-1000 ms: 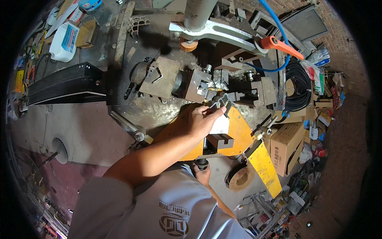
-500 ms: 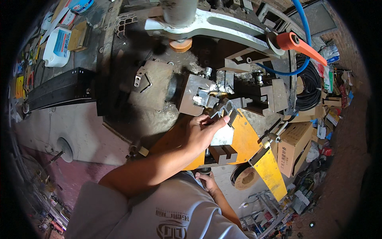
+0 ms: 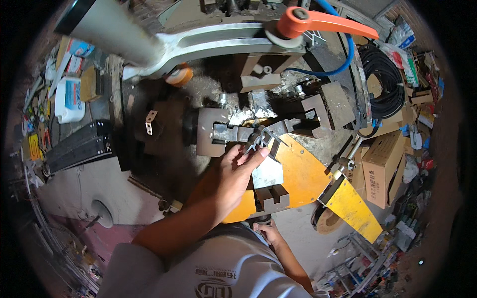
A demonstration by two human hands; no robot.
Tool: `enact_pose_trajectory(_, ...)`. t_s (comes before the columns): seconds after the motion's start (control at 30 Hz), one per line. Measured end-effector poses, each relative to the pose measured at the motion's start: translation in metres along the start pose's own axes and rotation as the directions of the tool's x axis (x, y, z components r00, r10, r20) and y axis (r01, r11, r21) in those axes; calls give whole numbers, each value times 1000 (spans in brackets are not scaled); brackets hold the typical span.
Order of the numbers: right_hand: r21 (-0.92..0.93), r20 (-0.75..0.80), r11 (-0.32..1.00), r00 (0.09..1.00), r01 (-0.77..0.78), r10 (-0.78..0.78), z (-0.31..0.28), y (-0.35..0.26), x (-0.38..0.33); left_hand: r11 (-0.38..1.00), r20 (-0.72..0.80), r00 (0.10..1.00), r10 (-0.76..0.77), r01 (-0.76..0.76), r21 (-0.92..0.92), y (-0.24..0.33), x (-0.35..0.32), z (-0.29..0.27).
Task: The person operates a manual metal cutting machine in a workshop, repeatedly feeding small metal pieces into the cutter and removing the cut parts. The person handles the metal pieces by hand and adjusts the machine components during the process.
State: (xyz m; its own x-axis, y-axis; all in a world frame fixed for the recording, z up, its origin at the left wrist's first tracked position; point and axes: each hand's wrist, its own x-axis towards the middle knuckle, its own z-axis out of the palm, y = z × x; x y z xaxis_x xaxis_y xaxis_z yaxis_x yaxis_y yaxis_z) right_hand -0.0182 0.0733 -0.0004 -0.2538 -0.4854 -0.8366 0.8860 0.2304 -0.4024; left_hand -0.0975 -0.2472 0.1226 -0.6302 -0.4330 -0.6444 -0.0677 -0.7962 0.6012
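Nearer the vise now, left hand (image 3: pixel 233 174), fingers (image 3: pixel 256 158) pinching metal profile (image 3: pixel 259 142) slanted up-right.

A short, pale silver aluminium profile piece (image 3: pixel 259 143) with ribbed, finned edges lies tilted at the left hand's fingertips, its far end in the dark steel clamp.

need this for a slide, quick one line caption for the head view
Left hand sets a small metal profile piece at the machine's clamp jaws; right hand grips a knob below the orange guard.
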Motion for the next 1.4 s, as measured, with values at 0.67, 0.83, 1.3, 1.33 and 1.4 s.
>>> enact_pose_trajectory(0.67, 137, -64, 967, 976, 216, -209, 12, 19, -24, 926, 2, 993, -118, 110, 361, 9, 10, -15)
enact_pose_trajectory(0.83, 734, 80, 679, 994, -8, -74, 7, 22, -24, 913, -16, 987, -158, 152, 379, 9, 13, -19)
enact_pose_trajectory(1.3, 645, 93, 765, 992, 8, -88, 30, -7, -30, 912, -11, 975, -221, 211, 350, 20, 8, -10)
enact_pose_trajectory(1.33, 536, 53, 837, 985, 109, -163, 31, -8, -30, 911, -27, 974, -225, 220, 350, 20, 8, -10)
enact_pose_trajectory(1.4, 334, 18, 912, 966, 238, -258, 30, -4, -30, 918, -23, 976, -217, 212, 335, 19, 6, -8)
